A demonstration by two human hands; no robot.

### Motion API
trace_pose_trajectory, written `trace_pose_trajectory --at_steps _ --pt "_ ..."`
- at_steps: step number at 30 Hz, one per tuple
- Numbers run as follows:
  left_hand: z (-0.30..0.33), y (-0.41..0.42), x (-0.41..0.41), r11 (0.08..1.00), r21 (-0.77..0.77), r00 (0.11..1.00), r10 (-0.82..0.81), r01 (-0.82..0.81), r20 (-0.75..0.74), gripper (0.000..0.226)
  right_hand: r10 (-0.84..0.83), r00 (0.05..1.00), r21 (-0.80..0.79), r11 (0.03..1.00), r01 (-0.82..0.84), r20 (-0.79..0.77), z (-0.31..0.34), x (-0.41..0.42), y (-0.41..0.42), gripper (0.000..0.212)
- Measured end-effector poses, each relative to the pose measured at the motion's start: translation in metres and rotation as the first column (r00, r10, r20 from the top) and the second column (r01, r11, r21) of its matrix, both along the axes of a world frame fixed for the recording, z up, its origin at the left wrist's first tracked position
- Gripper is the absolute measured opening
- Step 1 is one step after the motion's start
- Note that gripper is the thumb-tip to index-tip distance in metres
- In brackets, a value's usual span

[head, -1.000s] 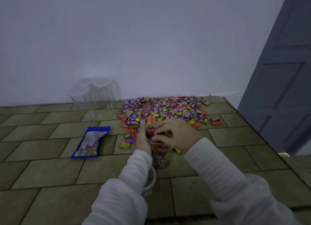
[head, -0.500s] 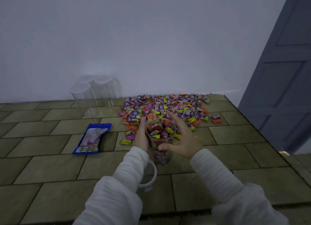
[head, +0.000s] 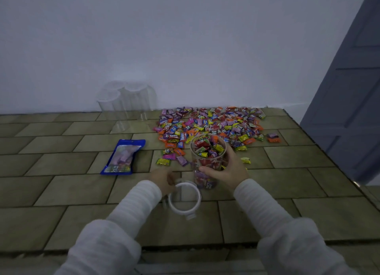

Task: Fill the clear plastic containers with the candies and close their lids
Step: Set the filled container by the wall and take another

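Note:
A clear plastic container (head: 206,151) stands upright on the tiled floor, filled to the brim with wrapped candies. My right hand (head: 228,170) grips its side. A clear round lid (head: 184,199) lies flat on the floor just in front of the container. My left hand (head: 162,181) is at the lid's far left rim, fingers curled on it. A wide heap of coloured candies (head: 209,126) is spread on the floor behind the container. Empty clear containers (head: 123,104) stand by the wall at the back left.
A blue candy bag (head: 123,156) lies flat left of the heap. A white wall closes the back. A grey door (head: 347,110) stands at the right. The tiled surface ends in an edge (head: 195,247) near me.
My right hand left the container's mouth and now grips its side. My left hand let go of the container and dropped to the lid in front.

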State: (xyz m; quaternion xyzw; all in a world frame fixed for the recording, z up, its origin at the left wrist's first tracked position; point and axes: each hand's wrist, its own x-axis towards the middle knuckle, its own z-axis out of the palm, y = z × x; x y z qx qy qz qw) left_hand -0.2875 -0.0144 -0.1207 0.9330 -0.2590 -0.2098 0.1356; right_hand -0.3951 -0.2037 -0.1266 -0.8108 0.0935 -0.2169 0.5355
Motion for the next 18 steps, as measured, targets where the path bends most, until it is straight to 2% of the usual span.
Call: trace_pose_trajectory --at_steps 8,13,18 --pt "-0.002 -0.001 0.001 1.000 -0.012 0.995 0.015 -0.014 0.104 0.023 0.005 1.000 -0.071 0.997 -0.006 -0.008 0.012 0.002 -0.003 0.084" --pt "0.016 -0.005 0.017 0.983 -0.160 0.987 0.113 -0.094 0.114 0.024 0.012 1.000 -0.086 0.996 -0.010 0.024 0.028 0.011 -0.012 0.079" --pt "0.031 -0.013 0.039 0.878 -0.398 0.953 0.302 -0.266 0.030 0.013 0.024 0.998 -0.061 0.998 -0.020 0.058 0.056 0.043 -0.028 0.084"
